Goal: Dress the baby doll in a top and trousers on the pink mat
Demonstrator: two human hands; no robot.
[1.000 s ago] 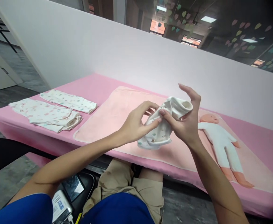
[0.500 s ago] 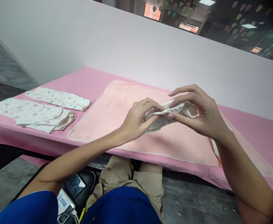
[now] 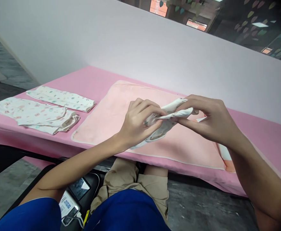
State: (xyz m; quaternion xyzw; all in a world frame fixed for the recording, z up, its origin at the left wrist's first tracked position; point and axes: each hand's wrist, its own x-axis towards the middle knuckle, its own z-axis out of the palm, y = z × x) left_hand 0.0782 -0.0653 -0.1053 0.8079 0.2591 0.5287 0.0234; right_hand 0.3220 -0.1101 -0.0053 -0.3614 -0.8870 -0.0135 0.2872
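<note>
Both of my hands are raised over a pale pink blanket, pinching a small white printed cloth piece between them. My left hand grips its near-left edge between thumb and fingers. On the other side my right hand has thumb and fingertips closed on the cloth's right part, where the edge looks folded or rolled. A loose portion hangs below my fingers. The cloth is bunched, so its exact kind cannot be made out.
A folded white printed garment and a narrower folded printed cloth lie on the left of the pink-covered table. Behind stands a white wall with a window above. A black bag or seat with electronic devices is lower left.
The cloth has been turned between my hands and now hangs lower at the left. My right hand's fingers have come down and closed more tightly. The view has shifted slightly.
</note>
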